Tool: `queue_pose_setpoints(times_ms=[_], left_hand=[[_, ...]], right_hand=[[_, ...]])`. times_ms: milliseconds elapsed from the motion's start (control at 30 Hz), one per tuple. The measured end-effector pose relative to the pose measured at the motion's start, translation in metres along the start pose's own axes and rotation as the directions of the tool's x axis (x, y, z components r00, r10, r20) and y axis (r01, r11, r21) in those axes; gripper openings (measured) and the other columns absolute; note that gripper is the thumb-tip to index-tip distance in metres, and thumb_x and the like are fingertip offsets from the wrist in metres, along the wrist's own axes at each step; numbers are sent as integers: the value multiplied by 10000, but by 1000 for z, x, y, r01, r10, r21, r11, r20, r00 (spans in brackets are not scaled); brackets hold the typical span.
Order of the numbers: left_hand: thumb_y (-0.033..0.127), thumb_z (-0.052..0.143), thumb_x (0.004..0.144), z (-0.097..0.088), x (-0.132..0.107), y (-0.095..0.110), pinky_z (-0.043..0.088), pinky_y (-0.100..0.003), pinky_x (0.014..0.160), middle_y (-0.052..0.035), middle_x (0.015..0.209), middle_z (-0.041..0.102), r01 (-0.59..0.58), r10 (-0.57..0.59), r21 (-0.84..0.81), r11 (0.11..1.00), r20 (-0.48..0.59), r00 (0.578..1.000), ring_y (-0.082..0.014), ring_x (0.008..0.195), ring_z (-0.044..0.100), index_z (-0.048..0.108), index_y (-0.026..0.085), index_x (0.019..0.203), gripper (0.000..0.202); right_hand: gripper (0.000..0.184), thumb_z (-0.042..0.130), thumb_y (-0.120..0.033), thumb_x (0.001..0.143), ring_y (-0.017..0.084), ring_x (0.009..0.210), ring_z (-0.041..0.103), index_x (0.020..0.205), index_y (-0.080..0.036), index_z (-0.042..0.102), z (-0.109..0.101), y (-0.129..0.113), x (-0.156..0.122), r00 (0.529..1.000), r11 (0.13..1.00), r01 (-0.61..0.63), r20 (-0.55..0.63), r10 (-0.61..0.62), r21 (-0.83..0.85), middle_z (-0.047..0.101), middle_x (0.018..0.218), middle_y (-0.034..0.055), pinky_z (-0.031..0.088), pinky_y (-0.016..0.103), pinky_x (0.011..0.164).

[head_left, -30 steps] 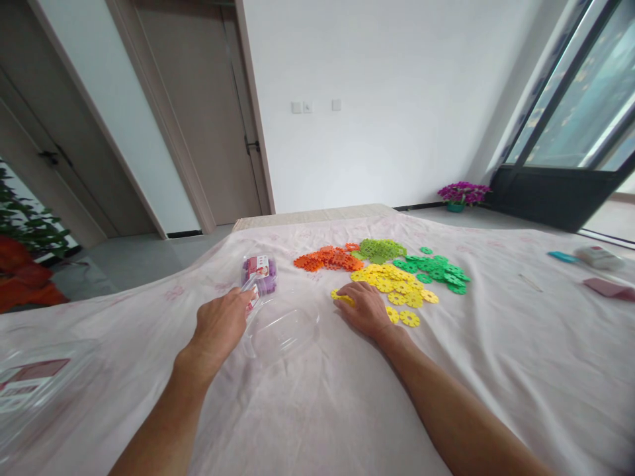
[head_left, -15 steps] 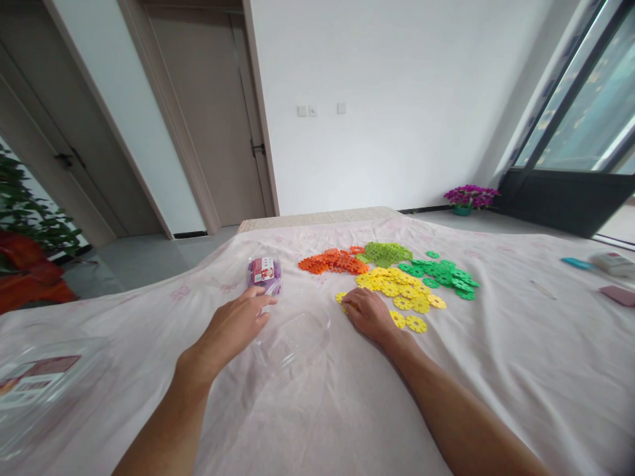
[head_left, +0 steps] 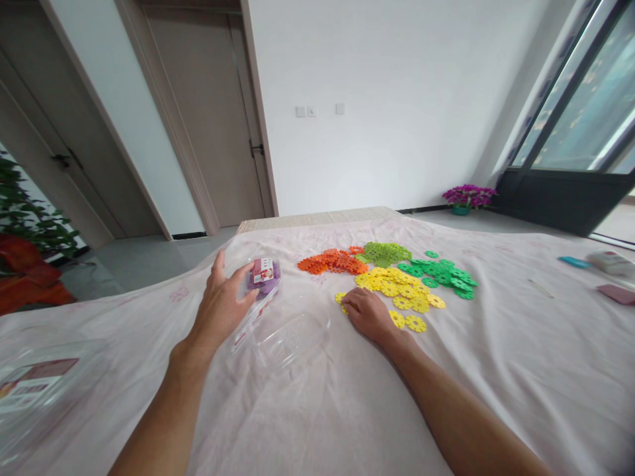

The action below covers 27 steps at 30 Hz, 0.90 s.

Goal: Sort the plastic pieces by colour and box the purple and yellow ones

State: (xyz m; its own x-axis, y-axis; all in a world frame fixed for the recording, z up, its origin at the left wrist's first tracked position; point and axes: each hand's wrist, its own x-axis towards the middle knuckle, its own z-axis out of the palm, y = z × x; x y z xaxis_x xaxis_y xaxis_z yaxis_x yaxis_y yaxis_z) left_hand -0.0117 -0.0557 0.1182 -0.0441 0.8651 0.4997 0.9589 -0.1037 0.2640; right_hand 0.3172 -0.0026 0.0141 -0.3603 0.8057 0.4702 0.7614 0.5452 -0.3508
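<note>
My left hand (head_left: 221, 297) is spread open with nothing in it. Beside its thumb and index finger sits a small clear box of purple pieces (head_left: 264, 276) with a red and white label. An opened clear plastic container (head_left: 292, 337) lies between my hands, its labelled lid (head_left: 254, 322) tilted up on the left. My right hand (head_left: 367, 311) rests on the cloth, fingers curled down over a yellow notched disc (head_left: 340, 298) at its fingertips; the palm side is hidden. Just beyond it spreads a pile of yellow discs (head_left: 391, 283), with a few more by the wrist.
Orange discs (head_left: 333, 262), light green discs (head_left: 385, 253) and dark green discs (head_left: 444, 272) lie in piles farther back. A larger clear container (head_left: 44, 390) stands at the left. A blue item (head_left: 574, 262) and a dark pink item (head_left: 616, 294) lie at the right on the pale cloth (head_left: 367, 410).
My left hand has moved left and opened its fingers wide. The clear container's labelled lid now shows, tilted up on its left side. My right hand stays where it was.
</note>
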Motion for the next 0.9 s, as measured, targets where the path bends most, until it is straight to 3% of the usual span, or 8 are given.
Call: queue_pose_setpoints(times_ms=[167,433,600,800,900], left_hand=[[295,572,884,4,3,-3,275,-434,1195,-73,1619,153,-94,95,-31,995,27,995,-297,1476,231,537,252,1358,478],[290,641,842,9,7,5,223,-488,1200,-32,1637,73,-68,68,15,998,-31,997,-328,1505,78,585,292,1311,473],[312,687,793,25,18,-3,201,-538,1188,-48,1647,26,-26,26,19,999,16,1000,-401,1486,101,619,284,1280,493],[325,680,785,46,33,-17,207,-538,1169,-41,1644,95,22,-23,14,1000,78,997,-406,1478,127,667,264,1210,429],[349,684,774,56,38,-26,212,-545,1155,-48,1627,177,52,-60,53,997,165,984,-404,1469,157,691,288,1165,396]], right_hand=[[210,528,-192,888,176,907,615,912,-228,734,1,1,0,1000,1000,-7,8,7,5,699,935,38,438,287,849],[218,516,-190,892,177,910,611,918,-221,730,0,-1,0,1000,1000,-12,17,12,11,694,945,40,436,282,840],[226,509,-194,892,183,920,605,930,-219,730,-2,-2,0,999,1000,-10,31,10,2,691,948,44,430,285,850],[222,508,-207,892,191,914,602,918,-220,728,-2,-2,1,999,1000,-8,35,8,3,689,949,48,432,295,849],[223,502,-212,895,194,915,604,913,-223,724,-1,-1,1,1000,1000,-8,25,7,9,690,956,47,432,300,852]])
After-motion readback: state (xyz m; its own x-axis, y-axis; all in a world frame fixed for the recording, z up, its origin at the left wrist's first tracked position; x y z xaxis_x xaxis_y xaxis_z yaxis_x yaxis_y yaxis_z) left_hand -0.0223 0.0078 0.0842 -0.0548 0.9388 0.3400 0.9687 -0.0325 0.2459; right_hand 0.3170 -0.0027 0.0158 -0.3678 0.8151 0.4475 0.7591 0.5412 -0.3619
